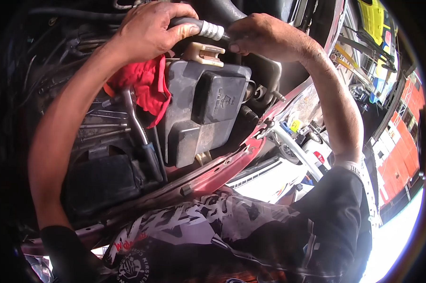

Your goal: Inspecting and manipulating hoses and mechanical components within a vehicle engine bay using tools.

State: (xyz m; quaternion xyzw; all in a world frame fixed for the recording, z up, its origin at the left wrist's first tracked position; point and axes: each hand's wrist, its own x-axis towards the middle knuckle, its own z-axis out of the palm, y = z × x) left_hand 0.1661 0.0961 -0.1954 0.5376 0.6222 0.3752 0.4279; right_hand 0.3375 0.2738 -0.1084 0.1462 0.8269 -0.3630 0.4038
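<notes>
Over an open engine bay, both my hands are on one dark rubber hose (186,21) with a silvery crimped metal collar (212,31). On the collar's left side, my left hand (154,30) wraps round the hose, thumb pressed along it. To the right of the collar my right hand (269,37) is closed round the line's continuation; its fingers hide most of that part. Just below the collar is a cream plastic bracket (204,53) at the top of a black plastic box (182,94).
A red cloth (147,87) lies beside the box. Near it a metal hand tool (136,118) with a dark handle rests among the engine parts. The red body edge (222,170) runs along the near side. Beyond it, at the right, stands a white vehicle (269,181).
</notes>
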